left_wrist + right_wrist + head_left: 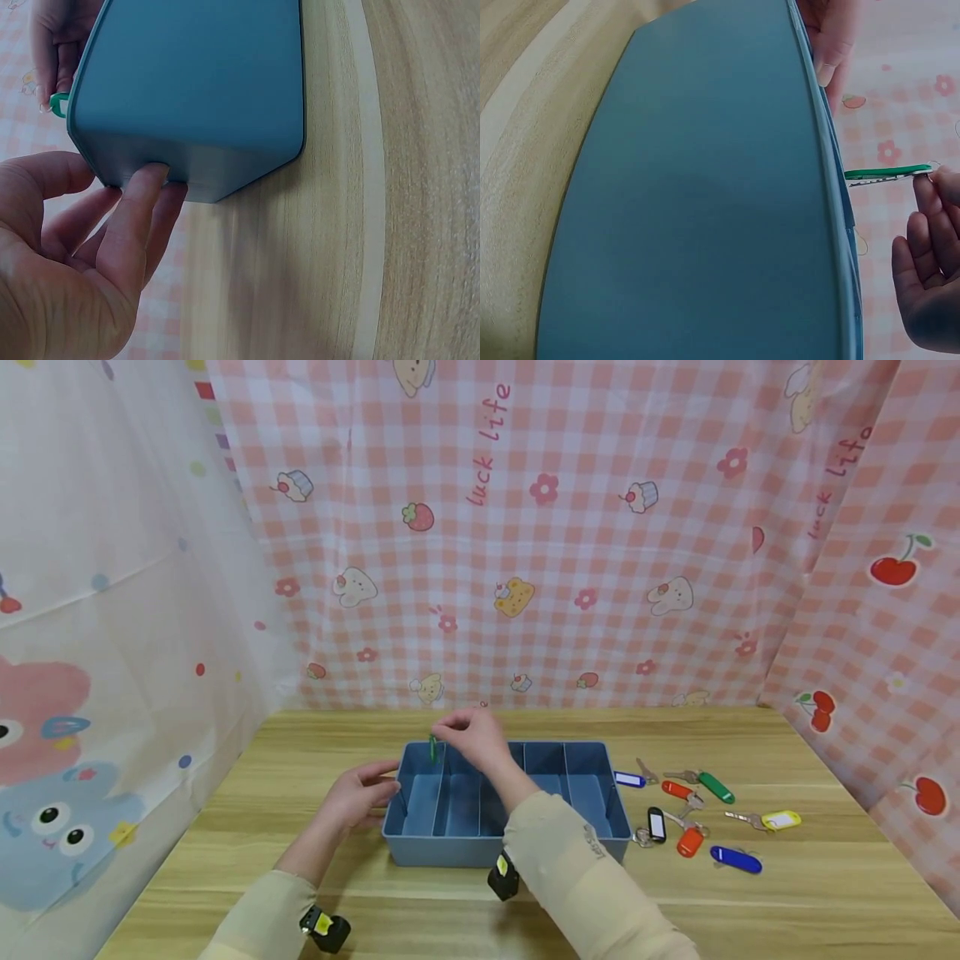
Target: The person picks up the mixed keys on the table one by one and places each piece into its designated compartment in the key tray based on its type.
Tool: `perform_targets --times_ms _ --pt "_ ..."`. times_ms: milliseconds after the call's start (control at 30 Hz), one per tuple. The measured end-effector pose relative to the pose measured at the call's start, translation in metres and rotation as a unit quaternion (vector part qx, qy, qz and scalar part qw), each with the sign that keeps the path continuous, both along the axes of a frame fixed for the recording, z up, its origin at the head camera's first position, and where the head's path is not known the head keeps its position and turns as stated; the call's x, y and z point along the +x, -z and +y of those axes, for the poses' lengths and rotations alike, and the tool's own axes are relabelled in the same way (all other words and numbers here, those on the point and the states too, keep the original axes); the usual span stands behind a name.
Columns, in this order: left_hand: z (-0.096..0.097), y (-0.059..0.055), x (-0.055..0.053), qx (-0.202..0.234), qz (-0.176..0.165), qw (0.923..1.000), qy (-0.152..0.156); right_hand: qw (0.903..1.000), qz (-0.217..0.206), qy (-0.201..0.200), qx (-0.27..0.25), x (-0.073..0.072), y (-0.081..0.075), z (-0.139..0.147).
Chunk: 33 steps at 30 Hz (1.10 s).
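My right hand (474, 737) pinches a green key tag (432, 748) between thumb and fingertips, over the far left of the blue divided box (442, 852). In the right wrist view the green tag (885, 172) points down into the box, a silver key (877, 181) lying flat along it. The lower end is hidden behind the box wall. My left hand (360, 795) rests at the box's left end; in the left wrist view its fingers (139, 210) lie against the outer end wall and the thumb is close to the rim.
Right of the box lie several tagged keys: a green tag (716, 787), a yellow tag (782, 820), red tags (690, 841), a black tag (656, 825) and blue tags (737, 859). Thin dividers split the box into compartments. A checked curtain (555, 635) hangs behind the wooden table (322, 735).
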<state>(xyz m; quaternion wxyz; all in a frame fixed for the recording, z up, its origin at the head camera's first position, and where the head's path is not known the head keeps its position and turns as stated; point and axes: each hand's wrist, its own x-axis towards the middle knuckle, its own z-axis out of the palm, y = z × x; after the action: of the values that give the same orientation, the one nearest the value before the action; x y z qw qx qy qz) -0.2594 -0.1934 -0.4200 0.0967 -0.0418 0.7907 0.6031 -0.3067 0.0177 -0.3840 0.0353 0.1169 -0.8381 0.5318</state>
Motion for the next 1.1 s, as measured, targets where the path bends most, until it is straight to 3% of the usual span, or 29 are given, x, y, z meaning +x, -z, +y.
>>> perform_targets --times_ms 267,633,1100 --pt "0.0003 -0.0002 -0.0001 -0.005 0.003 1.0 0.005 0.9999 0.008 0.0 0.011 -0.0003 0.0043 -0.0057" --pt "0.0014 -0.0016 0.001 -0.004 0.005 1.0 0.005 0.9992 -0.025 0.001 0.03 0.0003 0.0087 -0.0099" --pt "0.0014 -0.0011 0.0021 -0.003 0.001 1.0 -0.004 0.9992 -0.032 -0.02 0.015 0.0037 0.0081 -0.0097"
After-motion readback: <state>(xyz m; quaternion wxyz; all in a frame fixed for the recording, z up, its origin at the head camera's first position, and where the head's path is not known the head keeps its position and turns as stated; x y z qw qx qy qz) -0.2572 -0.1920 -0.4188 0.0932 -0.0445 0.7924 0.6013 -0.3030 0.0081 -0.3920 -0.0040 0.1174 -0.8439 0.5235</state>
